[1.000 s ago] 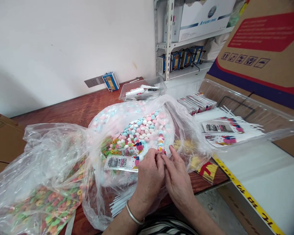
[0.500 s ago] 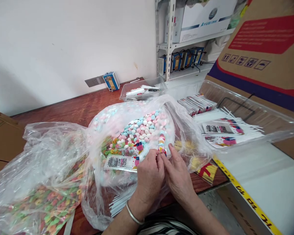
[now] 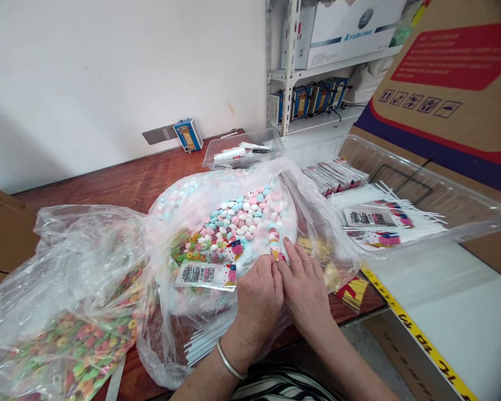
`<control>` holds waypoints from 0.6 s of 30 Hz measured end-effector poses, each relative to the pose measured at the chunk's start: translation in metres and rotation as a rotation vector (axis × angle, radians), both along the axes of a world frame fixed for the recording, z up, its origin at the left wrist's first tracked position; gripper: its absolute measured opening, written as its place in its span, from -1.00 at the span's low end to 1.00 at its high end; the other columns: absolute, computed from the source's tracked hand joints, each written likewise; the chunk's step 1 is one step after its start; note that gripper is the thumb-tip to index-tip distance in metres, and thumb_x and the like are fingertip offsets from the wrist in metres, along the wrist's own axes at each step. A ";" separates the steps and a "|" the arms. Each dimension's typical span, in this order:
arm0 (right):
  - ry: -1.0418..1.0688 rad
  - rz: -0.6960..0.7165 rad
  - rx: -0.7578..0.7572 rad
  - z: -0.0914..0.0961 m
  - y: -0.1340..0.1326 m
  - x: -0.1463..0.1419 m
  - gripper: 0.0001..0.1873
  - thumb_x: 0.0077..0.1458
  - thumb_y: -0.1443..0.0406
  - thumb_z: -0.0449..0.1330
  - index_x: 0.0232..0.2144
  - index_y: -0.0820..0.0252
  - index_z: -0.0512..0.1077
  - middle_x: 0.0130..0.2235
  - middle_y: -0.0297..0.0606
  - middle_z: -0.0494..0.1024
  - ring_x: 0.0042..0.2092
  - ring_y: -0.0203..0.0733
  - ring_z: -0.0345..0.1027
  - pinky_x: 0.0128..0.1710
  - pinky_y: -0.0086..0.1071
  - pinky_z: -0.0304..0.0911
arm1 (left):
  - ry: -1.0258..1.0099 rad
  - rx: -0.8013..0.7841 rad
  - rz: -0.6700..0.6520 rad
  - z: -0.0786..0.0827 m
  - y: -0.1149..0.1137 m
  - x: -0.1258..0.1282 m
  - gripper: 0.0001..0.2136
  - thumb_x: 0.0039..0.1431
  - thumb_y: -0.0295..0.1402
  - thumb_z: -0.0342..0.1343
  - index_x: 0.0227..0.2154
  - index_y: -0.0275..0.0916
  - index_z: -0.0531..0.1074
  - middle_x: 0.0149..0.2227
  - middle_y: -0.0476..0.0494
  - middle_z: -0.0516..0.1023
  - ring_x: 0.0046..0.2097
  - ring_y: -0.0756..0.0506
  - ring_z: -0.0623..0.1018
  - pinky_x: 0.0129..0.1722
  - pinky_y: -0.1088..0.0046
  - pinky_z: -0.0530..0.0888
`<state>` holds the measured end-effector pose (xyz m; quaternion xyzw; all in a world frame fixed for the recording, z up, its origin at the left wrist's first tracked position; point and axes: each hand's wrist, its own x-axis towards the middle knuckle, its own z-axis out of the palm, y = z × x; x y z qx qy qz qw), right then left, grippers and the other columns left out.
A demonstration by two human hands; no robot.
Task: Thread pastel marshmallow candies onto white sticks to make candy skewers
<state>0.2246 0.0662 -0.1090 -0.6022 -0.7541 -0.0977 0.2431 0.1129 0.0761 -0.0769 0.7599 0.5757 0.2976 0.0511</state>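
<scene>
left hand (image 3: 259,298), right hand (image 3: 304,287) pinching candy stick (image 3: 274,243) at near end | equally near | axis toward far edge of table (image 3: 121,186)

The left hand (image 3: 259,295) and right hand (image 3: 304,287) lie side by side, fingertips meeting.

White box (image 3: 346,28) on shelf: "AYUSINK"; cardboard box (image 3: 455,83): handling pictograms, no legible txt; packet label (image 3: 202,274): print unreadable.
</scene>
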 end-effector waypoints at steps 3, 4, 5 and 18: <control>0.082 0.019 -0.037 -0.001 0.002 -0.001 -0.68 0.25 0.41 0.08 0.03 0.26 0.45 0.25 0.07 0.32 0.20 0.27 0.22 0.03 0.13 0.27 | -0.029 -0.008 -0.001 0.000 -0.002 0.002 -0.87 0.31 -0.43 -0.10 -0.31 -0.19 0.33 -0.46 -0.07 0.49 -0.46 -0.05 0.48 -0.46 0.43 0.26; 0.125 0.044 -0.038 -0.002 0.003 -0.001 -0.68 0.27 0.39 0.05 0.03 0.27 0.45 0.25 0.09 0.32 0.21 0.24 0.22 0.03 0.10 0.28 | -0.036 -0.015 0.000 0.000 -0.002 0.002 -0.87 0.32 -0.42 -0.10 -0.31 -0.19 0.32 -0.45 -0.06 0.49 -0.45 -0.06 0.48 -0.45 0.43 0.26; 0.173 0.074 -0.027 -0.003 0.003 0.001 -0.68 0.29 0.37 0.03 0.03 0.28 0.45 0.25 0.09 0.32 0.21 0.20 0.22 0.04 0.06 0.30 | -0.042 -0.025 0.002 0.000 -0.002 0.002 -0.87 0.32 -0.42 -0.11 -0.31 -0.19 0.32 -0.45 -0.06 0.48 -0.44 -0.06 0.48 -0.45 0.43 0.26; 0.104 0.052 0.054 -0.013 -0.001 0.000 -0.70 0.28 0.40 0.05 0.02 0.27 0.42 0.25 0.10 0.30 0.23 0.18 0.19 0.09 0.04 0.25 | -0.117 -0.082 0.003 -0.001 -0.002 0.001 -0.87 0.31 -0.43 -0.10 -0.29 -0.20 0.34 -0.42 -0.05 0.49 -0.42 -0.06 0.48 -0.42 0.43 0.28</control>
